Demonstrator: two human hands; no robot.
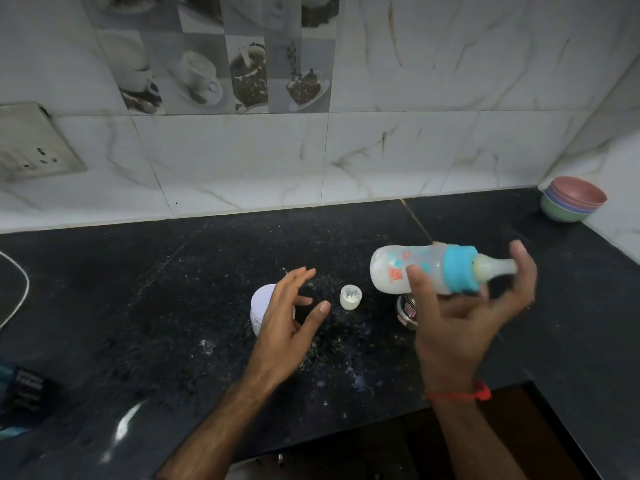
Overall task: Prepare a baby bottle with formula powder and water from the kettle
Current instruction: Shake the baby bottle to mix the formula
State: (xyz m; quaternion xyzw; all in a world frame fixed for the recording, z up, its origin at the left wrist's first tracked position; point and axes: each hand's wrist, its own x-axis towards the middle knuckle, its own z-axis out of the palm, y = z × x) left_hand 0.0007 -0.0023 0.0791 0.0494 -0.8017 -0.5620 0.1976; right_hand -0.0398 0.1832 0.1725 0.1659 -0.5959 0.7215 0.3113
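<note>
My right hand [464, 320] holds the baby bottle [426, 271] on its side above the counter, thumb on the body and fingers behind the blue collar and teat. Milky liquid shows inside the bottle. Its base points left and the teat points right. My left hand [287, 327] hovers open over the black counter [138, 306], fingers spread, in front of a white lidded jar [259, 303]. A small white cap [350, 297] with powder traces stands between the hands. No kettle is in view.
A small steel container [407, 311] sits under the bottle, partly hidden by my right hand. Stacked pastel bowls [573, 199] stand in the far right corner. A white cable [17, 289] and a dark packet [24, 393] lie at the left. Spilled powder dots the counter.
</note>
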